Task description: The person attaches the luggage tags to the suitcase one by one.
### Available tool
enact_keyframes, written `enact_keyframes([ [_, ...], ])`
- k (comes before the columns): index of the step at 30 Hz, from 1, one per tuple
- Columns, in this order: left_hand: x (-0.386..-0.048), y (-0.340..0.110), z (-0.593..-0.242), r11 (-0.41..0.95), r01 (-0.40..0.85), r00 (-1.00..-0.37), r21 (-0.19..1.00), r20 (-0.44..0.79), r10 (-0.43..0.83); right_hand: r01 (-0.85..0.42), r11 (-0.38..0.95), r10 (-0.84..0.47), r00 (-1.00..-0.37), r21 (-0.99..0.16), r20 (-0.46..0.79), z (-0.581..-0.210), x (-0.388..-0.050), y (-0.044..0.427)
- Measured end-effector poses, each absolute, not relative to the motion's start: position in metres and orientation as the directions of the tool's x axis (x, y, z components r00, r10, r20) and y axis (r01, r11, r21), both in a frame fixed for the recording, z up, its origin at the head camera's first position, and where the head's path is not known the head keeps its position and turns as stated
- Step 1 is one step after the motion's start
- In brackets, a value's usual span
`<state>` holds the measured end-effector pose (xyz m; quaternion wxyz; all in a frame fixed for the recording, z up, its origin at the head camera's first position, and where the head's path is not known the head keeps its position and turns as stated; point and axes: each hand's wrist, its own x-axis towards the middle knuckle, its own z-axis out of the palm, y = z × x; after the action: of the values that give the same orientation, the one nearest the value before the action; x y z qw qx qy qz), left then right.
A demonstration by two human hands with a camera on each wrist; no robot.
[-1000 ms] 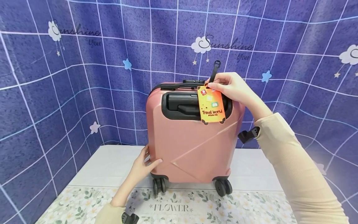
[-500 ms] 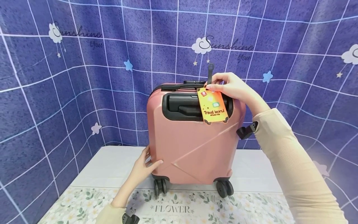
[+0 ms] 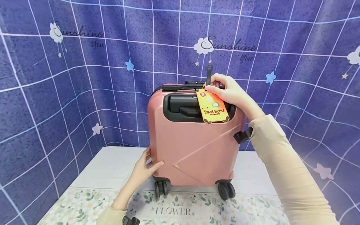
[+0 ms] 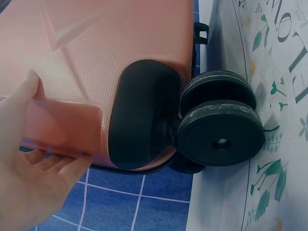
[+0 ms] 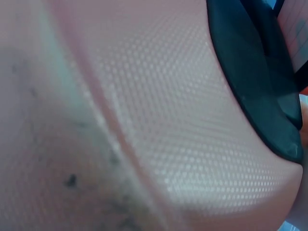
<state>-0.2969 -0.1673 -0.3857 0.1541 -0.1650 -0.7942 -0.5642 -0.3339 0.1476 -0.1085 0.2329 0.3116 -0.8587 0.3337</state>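
A pink hard-shell suitcase stands upright on its wheels in the head view. Near its top, my right hand pinches the upper end of an orange-yellow luggage tag printed "Travel World". The tag's black strap sticks up above the fingers, its buckle end free. Low on the suitcase's left side, my left hand holds the edge, thumb on the front face. The left wrist view shows that hand's fingers behind the edge, close to a black wheel. Pink shell fills most of the right wrist view.
The suitcase's top has a black carry handle, and a dark recess holds the pull handle. Underneath lies a white surface with a floral "FLOWER" mat. A blue grid-patterned cloth hangs behind and at both sides.
My right hand has moved slightly left with the luggage tag. The strap's free end has shifted left and a bit lower, and the tag now hangs more slanted. My left hand stays put.
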Motion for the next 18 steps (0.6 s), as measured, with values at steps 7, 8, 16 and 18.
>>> enact_keyframes([
  [7,-0.2956,-0.1673,-0.3839,0.321,0.44,-0.896,0.838,0.435,0.092,-0.675,0.584,-0.338,-0.708,-0.452,0.621,-0.1124,-0.3277,0.1497],
  [8,-0.2957,-0.1672,-0.384,0.325,0.439,-0.896,0.838,0.434,0.092,-0.672,0.585,-0.337,-0.71,-0.454,0.618,-0.1123,-0.3273,0.1497],
  [16,-0.2942,-0.1671,-0.3844,0.331,0.43,-0.9,0.84,0.426,0.09,-0.673,0.591,-0.343,-0.709,-0.444,0.617,-0.1117,-0.3291,0.1475],
  [18,-0.293,-0.1673,-0.3841,0.337,0.422,-0.904,0.841,0.417,0.091,-0.678,0.587,-0.347,-0.704,-0.443,0.62,-0.1117,-0.3292,0.1468],
])
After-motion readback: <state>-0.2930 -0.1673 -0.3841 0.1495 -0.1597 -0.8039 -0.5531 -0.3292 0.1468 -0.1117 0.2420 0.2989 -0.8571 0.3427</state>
